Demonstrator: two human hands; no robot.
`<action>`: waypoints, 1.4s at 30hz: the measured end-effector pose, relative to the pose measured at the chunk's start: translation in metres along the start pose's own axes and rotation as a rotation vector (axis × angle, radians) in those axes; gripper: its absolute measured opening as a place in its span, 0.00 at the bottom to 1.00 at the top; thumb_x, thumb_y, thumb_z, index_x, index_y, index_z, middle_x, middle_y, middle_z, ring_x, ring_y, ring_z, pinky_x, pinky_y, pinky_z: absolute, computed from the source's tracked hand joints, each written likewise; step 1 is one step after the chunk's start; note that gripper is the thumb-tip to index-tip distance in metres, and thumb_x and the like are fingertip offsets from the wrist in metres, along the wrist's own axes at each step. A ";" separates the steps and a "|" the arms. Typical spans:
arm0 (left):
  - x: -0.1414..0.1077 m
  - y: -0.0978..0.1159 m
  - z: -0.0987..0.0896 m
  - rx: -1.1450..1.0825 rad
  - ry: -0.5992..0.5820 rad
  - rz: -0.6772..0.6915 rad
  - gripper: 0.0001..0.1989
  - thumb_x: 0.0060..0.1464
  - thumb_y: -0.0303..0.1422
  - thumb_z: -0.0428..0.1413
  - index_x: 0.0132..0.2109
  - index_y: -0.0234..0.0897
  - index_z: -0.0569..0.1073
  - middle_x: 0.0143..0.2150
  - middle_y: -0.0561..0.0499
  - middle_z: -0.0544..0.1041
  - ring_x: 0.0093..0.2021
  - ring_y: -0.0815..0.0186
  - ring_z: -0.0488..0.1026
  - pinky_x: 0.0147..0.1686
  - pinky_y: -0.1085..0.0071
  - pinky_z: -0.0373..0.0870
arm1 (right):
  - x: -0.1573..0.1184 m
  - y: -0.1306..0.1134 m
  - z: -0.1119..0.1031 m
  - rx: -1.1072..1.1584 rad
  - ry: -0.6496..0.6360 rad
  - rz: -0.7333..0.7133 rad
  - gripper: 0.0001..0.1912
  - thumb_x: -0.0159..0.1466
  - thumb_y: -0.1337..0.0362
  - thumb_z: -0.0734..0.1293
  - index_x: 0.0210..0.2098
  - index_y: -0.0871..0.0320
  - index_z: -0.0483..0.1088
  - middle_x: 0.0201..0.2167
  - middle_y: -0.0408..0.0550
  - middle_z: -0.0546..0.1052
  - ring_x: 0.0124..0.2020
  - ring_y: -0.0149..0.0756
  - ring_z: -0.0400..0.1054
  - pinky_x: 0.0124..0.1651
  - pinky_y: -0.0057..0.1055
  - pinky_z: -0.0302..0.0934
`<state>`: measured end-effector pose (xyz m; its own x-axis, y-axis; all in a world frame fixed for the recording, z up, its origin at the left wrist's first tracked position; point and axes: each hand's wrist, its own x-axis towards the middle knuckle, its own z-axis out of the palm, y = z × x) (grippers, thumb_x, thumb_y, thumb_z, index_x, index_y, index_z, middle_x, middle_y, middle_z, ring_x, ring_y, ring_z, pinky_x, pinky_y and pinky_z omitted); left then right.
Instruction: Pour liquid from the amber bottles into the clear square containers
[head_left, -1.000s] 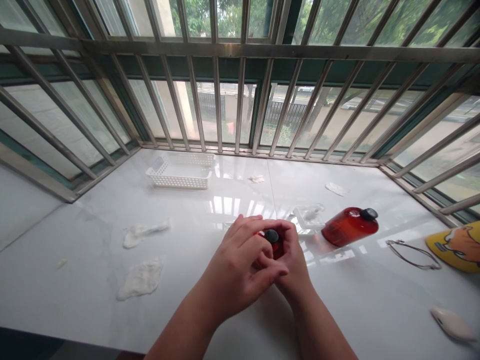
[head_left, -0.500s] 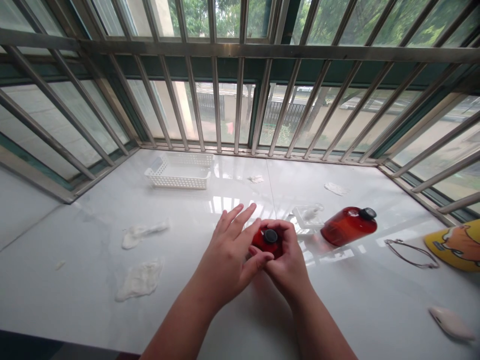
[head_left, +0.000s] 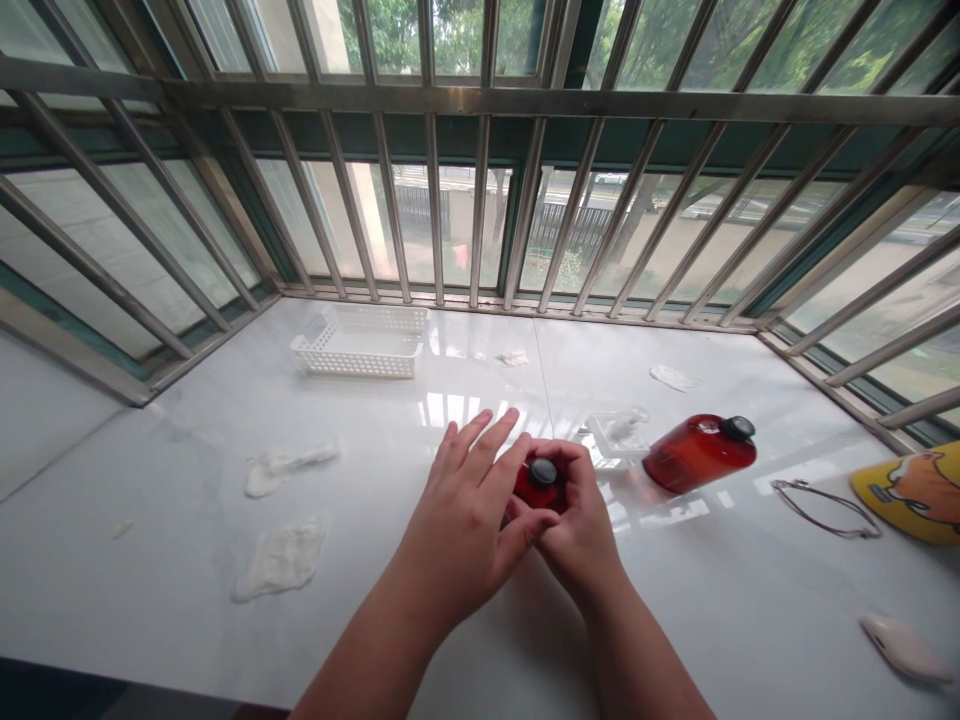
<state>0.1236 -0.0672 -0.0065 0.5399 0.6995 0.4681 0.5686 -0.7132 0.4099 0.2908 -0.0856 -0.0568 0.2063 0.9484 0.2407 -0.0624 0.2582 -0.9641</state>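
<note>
Just below centre frame, the right hand (head_left: pixel 589 515) curls its fingers around a red bottle (head_left: pixel 534 492), black cap (head_left: pixel 542 472) facing up. The left hand (head_left: pixel 465 520) spreads loosely alongside; whether it touches, I can't tell. I'd keep that right grip steady. Right of centre lies another red bottle (head_left: pixel 686 458), near a clear tray (head_left: pixel 600 440) holding something whitish; farther, upper left, a white basket (head_left: pixel 360 364).

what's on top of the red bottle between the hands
A black cap is on top of the red bottle. Below it some red shows; the left hand and right hand cover the rest, so its base is hidden.
</note>
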 end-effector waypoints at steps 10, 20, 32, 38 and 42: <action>0.001 0.013 0.016 -0.243 0.117 -0.044 0.28 0.74 0.25 0.52 0.76 0.44 0.62 0.71 0.44 0.77 0.75 0.56 0.70 0.80 0.44 0.60 | 0.003 0.015 -0.010 -0.088 -0.049 -0.114 0.31 0.62 0.65 0.83 0.58 0.44 0.67 0.54 0.47 0.78 0.50 0.40 0.80 0.50 0.35 0.80; 0.007 0.023 0.019 -0.369 0.278 -0.170 0.24 0.69 0.22 0.61 0.65 0.49 0.72 0.58 0.52 0.85 0.58 0.60 0.83 0.78 0.46 0.64 | -0.001 0.014 -0.003 -0.076 -0.008 -0.089 0.43 0.57 0.65 0.85 0.62 0.42 0.61 0.55 0.48 0.78 0.52 0.43 0.81 0.49 0.38 0.81; -0.005 -0.039 -0.028 -0.366 0.426 -0.703 0.17 0.67 0.48 0.64 0.53 0.43 0.80 0.50 0.47 0.87 0.52 0.55 0.85 0.51 0.62 0.81 | 0.000 0.001 0.001 -0.108 -0.030 -0.042 0.31 0.61 0.60 0.83 0.57 0.44 0.66 0.57 0.48 0.78 0.60 0.45 0.75 0.61 0.45 0.74; -0.027 -0.104 -0.034 0.081 0.034 -0.857 0.17 0.72 0.48 0.51 0.42 0.43 0.77 0.38 0.50 0.86 0.37 0.56 0.81 0.37 0.65 0.70 | -0.001 -0.001 0.000 -0.106 -0.046 -0.023 0.29 0.62 0.60 0.82 0.57 0.43 0.68 0.57 0.46 0.78 0.58 0.44 0.76 0.60 0.44 0.74; -0.033 -0.121 -0.022 0.158 -0.058 -0.818 0.15 0.68 0.42 0.53 0.32 0.43 0.71 0.33 0.46 0.82 0.37 0.53 0.79 0.38 0.62 0.67 | 0.000 -0.001 0.000 -0.111 -0.048 -0.025 0.29 0.62 0.60 0.82 0.57 0.44 0.68 0.56 0.48 0.78 0.58 0.45 0.76 0.60 0.45 0.74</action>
<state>0.0239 -0.0050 -0.0542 -0.0525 0.9982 0.0275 0.8731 0.0326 0.4865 0.2910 -0.0863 -0.0560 0.1592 0.9503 0.2675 0.0513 0.2627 -0.9635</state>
